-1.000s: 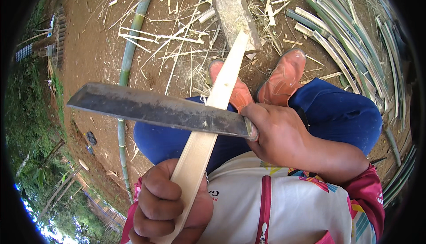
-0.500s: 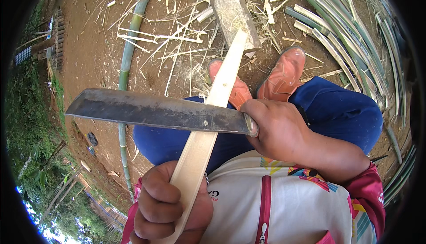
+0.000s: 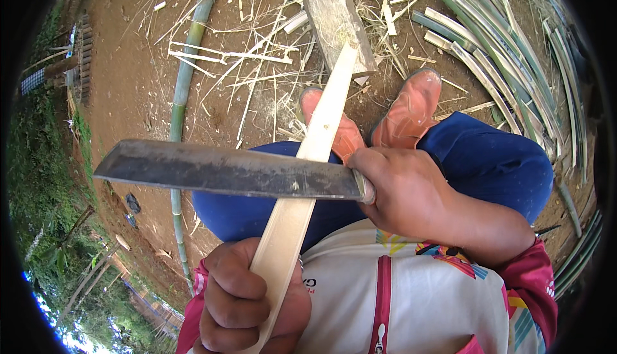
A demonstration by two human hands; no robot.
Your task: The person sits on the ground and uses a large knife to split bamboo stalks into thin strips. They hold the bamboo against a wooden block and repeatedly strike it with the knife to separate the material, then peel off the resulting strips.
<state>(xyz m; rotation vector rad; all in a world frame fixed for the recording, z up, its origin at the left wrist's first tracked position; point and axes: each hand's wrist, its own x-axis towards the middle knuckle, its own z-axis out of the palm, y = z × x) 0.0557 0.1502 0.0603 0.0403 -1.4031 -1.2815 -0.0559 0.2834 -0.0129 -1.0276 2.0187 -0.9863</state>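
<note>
My left hand (image 3: 239,299) is wrapped round the near end of a pale split bamboo strip (image 3: 283,235). The strip slants up and away, and its far end meets a wooden block (image 3: 328,19) on the ground. In my right hand (image 3: 405,183) is the handle of a machete (image 3: 225,169), mostly hidden by my fingers. Its broad dark blade points left and lies across the strip near the middle, above my knees.
A long green bamboo pole (image 3: 178,119) lies on the dirt at left. Split bamboo strips (image 3: 491,45) are piled at far right. Thin shavings (image 3: 257,71) litter the ground round the block. My orange boots (image 3: 410,106) stand just this side of it.
The machete blade has shifted slightly toward me along the strip, and its angle has levelled a little. My left hand keeps its hold, moved very slightly right.
</note>
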